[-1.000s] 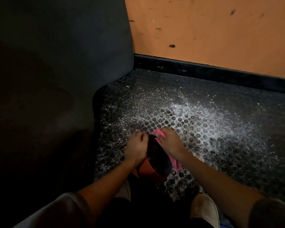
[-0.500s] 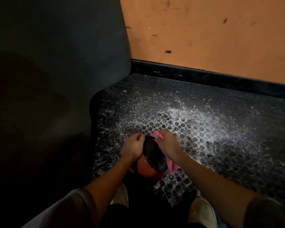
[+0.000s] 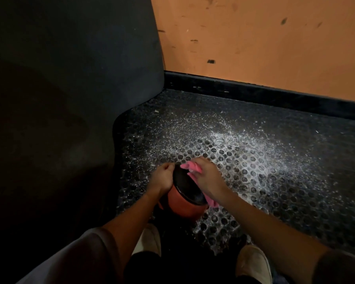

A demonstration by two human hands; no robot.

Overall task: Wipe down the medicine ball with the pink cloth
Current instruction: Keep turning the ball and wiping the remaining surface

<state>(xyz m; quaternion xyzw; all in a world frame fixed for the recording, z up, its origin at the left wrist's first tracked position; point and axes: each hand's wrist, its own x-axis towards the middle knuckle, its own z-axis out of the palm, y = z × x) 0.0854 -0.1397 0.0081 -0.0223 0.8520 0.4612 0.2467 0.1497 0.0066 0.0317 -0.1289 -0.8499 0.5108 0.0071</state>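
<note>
Ball (image 3: 182,198) is set on the mat (image 3: 264,160) and steadied by the left hand (image 3: 164,178), which is curled round its left side. The cloth (image 3: 190,167) is bunched in the right hand (image 3: 205,178) and pressed to the upper right. Overlapping strokes are advised, with the ball turned between passes. White dust on the mat may be picked up. The left is crowded by a dark pad (image 3: 70,99).

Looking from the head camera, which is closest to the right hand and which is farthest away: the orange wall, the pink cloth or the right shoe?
1. The pink cloth: bunched in the grip of the right hand.
2. The right shoe: on the floor, at the person's own feet.
3. The orange wall: far back, beyond the floor mat.
</note>
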